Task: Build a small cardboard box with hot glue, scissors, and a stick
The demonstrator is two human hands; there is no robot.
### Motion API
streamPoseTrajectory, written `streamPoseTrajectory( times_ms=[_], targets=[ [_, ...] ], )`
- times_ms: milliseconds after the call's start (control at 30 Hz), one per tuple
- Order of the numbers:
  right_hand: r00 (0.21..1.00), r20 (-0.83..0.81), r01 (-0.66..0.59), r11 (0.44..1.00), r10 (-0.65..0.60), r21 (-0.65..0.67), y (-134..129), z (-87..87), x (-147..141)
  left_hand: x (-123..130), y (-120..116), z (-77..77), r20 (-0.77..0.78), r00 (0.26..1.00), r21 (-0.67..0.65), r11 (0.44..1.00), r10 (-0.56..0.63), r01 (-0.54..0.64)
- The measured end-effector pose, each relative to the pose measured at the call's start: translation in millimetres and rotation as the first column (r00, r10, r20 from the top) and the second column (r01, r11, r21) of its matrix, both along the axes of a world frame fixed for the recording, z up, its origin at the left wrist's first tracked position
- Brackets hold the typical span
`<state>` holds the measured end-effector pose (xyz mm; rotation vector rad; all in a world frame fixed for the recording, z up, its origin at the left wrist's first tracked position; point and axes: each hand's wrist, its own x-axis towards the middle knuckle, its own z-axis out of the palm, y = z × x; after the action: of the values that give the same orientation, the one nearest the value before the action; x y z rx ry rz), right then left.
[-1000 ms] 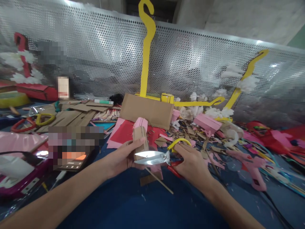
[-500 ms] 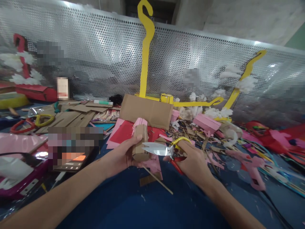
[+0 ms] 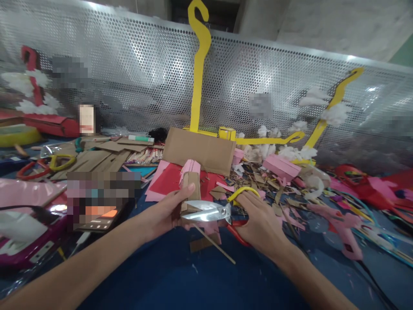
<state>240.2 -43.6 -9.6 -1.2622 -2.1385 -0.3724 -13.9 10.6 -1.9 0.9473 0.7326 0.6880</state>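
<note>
As I watch remotely, the left hand (image 3: pixel 167 210) grips the cardboard piece (image 3: pixel 192 180) above the table (image 3: pixel 161 275), seemingly to steady it. The right hand (image 3: pixel 258 215) wraps the handles of the scissors (image 3: pixel 213 211), whose blades cross before the cardboard's near end. The glue gun (image 3: pixel 342 221) rests well right, leaving both hands room, I judge.

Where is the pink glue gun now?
In the head view, the glue gun lies at the right on the blue table, to the right of the right hand.
</note>
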Motion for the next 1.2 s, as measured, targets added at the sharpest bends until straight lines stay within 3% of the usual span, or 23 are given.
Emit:
streamPoseTrajectory(
  times_ms=[533,900,1033,1200],
  targets=[
    [0.999,0.004,0.049,0.998,-0.049,-0.034,1.5,-1.3,0.2,2.1,1.4,-2.5,-0.04,0.999,-0.013,1.0,0.024,-0.025],
    [0.996,-0.086,0.026,0.999,-0.028,-0.028,-0.2,-0.1,2.2,-2.5,4.1,-4.8,0.04,0.999,-0.06,0.998,-0.024,0.027],
    [0.985,-0.155,0.076,0.996,-0.081,-0.037,2.8,-2.6,4.7,-3.5,6.9,-3.8,0.088,0.996,-0.07,0.997,-0.011,0.017],
    [0.95,-0.235,0.196,0.979,-0.204,-0.058,5.9,-1.8,5.9,-2.2,10.7,0.0,0.179,0.981,-0.104,0.99,-0.073,0.093]
  ],
)
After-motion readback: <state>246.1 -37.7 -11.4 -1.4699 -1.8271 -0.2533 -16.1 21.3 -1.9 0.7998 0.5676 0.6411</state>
